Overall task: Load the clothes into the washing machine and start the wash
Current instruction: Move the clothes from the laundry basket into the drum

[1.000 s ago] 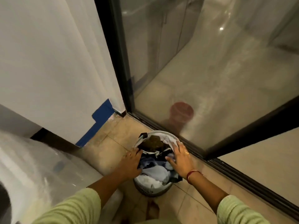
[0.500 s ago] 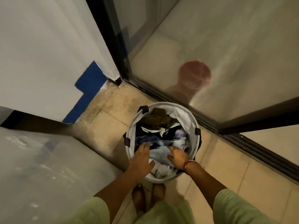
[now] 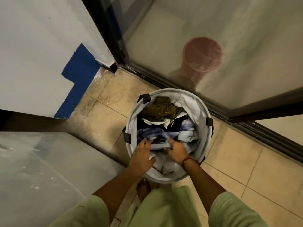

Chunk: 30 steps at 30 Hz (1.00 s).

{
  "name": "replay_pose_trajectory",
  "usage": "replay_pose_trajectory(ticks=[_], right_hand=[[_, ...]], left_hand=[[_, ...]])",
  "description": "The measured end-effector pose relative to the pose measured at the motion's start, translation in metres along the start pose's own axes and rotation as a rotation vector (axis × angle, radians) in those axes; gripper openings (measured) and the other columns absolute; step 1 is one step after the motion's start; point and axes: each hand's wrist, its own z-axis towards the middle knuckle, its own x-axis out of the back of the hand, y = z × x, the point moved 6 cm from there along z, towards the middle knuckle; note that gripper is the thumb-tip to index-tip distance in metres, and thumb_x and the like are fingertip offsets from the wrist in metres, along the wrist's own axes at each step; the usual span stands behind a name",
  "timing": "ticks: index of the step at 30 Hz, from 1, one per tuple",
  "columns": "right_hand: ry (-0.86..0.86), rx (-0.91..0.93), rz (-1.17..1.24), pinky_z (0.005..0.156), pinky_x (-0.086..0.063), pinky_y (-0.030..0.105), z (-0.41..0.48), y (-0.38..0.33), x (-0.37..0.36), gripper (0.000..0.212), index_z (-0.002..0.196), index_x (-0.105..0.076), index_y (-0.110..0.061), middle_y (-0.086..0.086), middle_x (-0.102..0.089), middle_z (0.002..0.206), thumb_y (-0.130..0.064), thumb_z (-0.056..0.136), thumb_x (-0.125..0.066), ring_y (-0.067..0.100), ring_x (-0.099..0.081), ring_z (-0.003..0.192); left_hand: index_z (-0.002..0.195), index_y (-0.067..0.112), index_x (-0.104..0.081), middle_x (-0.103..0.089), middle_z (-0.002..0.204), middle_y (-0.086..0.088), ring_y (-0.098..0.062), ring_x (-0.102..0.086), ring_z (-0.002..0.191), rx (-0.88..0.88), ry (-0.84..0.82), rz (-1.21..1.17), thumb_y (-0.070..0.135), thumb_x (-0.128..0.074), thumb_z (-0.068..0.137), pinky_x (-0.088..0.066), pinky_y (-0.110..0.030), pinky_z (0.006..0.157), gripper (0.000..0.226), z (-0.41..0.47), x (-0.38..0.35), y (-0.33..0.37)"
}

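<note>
Clothes (image 3: 165, 128) fill a round pale laundry basket (image 3: 200, 110) that stands on the tiled floor (image 3: 105, 102) straight ahead of both hands, seen from the single head view looking steeply down. The left hand (image 3: 142, 152) reaches over the near rim with its fingers spread and curled down into the pile, touching bluish cloth; the right hand (image 3: 176, 150) sits just beside it, its fingers bunched round a fold of pale blue fabric, though how firm that hold is cannot be told. Beyond the hands, at the far side of the basket, lies an olive-brown garment (image 3: 159, 107) on top of dark and white pieces. To the left of the left hand a large whitish surface under clear plastic (image 3: 41, 161) may be the washing machine, but no door or lid shows, so that is only a guess. Past the basket a glass door (image 3: 196, 22) shows a reddish bucket (image 3: 202, 54) behind it. The step in hand looks like gathering a first armful, so the task is barely begun. Next the hands would need to close on a bundle, lift it clear of the rim without trailing sleeves, and turn left toward the machine.
</note>
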Motion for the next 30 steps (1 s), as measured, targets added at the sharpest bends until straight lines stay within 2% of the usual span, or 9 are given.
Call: replay_pose_trajectory(ticks=[3, 5, 7, 11, 15, 18, 23, 27, 30], right_hand=[[-0.022, 0.02, 0.136, 0.065, -0.036, 0.021, -0.044, -0.018, 0.02, 0.006, 0.092, -0.051, -0.026, -0.007, -0.053, 0.081, -0.02, 0.093, -0.052, 0.02, -0.052, 0.08], [-0.055, 0.047, 0.102, 0.061, -0.037, 0.02, -0.071, -0.027, 0.033, 0.023, 0.079, -0.04, -0.031, -0.011, -0.039, 0.071, -0.017, 0.092, -0.051, 0.016, -0.045, 0.074], [-0.096, 0.056, 0.043, 0.069, -0.038, 0.032, -0.094, -0.031, 0.042, 0.016, 0.081, -0.042, -0.023, -0.001, -0.046, 0.078, -0.016, 0.091, -0.052, 0.02, -0.046, 0.08], [-0.156, 0.064, -0.022, 0.074, -0.036, 0.028, -0.129, -0.038, 0.058, 0.006, 0.084, -0.05, -0.022, 0.01, -0.054, 0.094, -0.021, 0.088, -0.054, 0.023, -0.052, 0.092], [-0.199, 0.112, -0.095, 0.076, -0.034, 0.025, -0.153, -0.055, 0.076, 0.031, 0.111, -0.056, -0.005, 0.018, -0.057, 0.117, -0.021, 0.085, -0.049, 0.03, -0.053, 0.109], [-0.207, 0.172, -0.13, 0.073, -0.031, 0.022, -0.16, -0.072, 0.084, 0.012, 0.097, -0.059, -0.016, 0.018, -0.059, 0.116, -0.013, 0.089, -0.051, 0.026, -0.053, 0.102], [-0.278, 0.278, -0.266, 0.081, -0.045, 0.031, -0.173, -0.1, 0.076, 0.025, 0.11, -0.06, -0.01, 0.013, -0.061, 0.114, -0.016, 0.087, -0.05, 0.028, -0.056, 0.105], [-0.259, 0.266, -0.363, 0.073, -0.039, 0.028, -0.181, -0.104, 0.068, 0.024, 0.107, -0.06, -0.005, 0.016, -0.061, 0.11, -0.015, 0.088, -0.05, 0.031, -0.057, 0.102], [-0.187, 0.197, -0.03, 0.091, -0.046, 0.033, -0.177, -0.084, 0.061, 0.035, 0.123, -0.055, -0.014, 0.01, -0.058, 0.122, -0.008, 0.088, -0.051, 0.025, -0.055, 0.113]], left_hand=[[0.148, 0.014, -0.019, -0.022, 0.152, -0.01, -0.028, -0.026, 0.14, -0.027, -0.006, -0.024, 0.029, -0.064, 0.083, -0.03, -0.037, 0.114, 0.081, -0.024, 0.027, 0.014], [0.148, 0.014, -0.017, -0.02, 0.152, -0.01, -0.029, -0.025, 0.141, -0.019, 0.017, -0.035, 0.03, -0.066, 0.082, -0.032, -0.039, 0.112, 0.083, -0.039, 0.05, 0.025], [0.148, 0.014, -0.015, -0.015, 0.155, -0.011, -0.03, -0.022, 0.142, 0.022, 0.034, -0.04, 0.032, -0.064, 0.084, -0.032, -0.043, 0.112, 0.083, -0.051, 0.071, 0.031], [0.148, 0.015, -0.015, -0.018, 0.154, -0.012, -0.029, -0.027, 0.139, 0.028, -0.026, 0.008, 0.033, -0.062, 0.085, -0.031, -0.041, 0.112, 0.081, -0.07, 0.096, 0.042], [0.149, 0.014, -0.016, -0.021, 0.152, -0.012, -0.027, -0.028, 0.139, -0.063, -0.175, 0.064, 0.024, -0.062, 0.086, -0.03, -0.033, 0.111, 0.078, -0.08, 0.088, 0.055], [0.15, 0.014, -0.01, -0.014, 0.156, -0.011, -0.027, -0.021, 0.143, -0.177, -0.253, 0.11, 0.023, -0.064, 0.085, -0.028, -0.035, 0.114, 0.086, -0.083, 0.076, 0.074], [0.15, 0.01, -0.014, -0.027, 0.153, -0.011, -0.026, -0.031, 0.139, -0.166, -0.461, 0.047, 0.047, -0.066, 0.072, -0.025, -0.029, 0.112, 0.101, -0.089, 0.04, 0.089], [0.134, 0.001, -0.045, -0.047, 0.139, -0.018, -0.029, -0.046, 0.127, -0.015, -0.416, 0.038, 0.015, -0.05, 0.094, -0.033, -0.031, 0.105, 0.043, -0.1, 0.034, 0.081], [0.125, 0.006, -0.055, -0.057, 0.129, -0.014, -0.028, -0.053, 0.119, 0.058, -0.32, -0.005, 0.014, -0.051, 0.093, -0.041, -0.032, 0.099, 0.034, -0.106, 0.028, 0.057]])
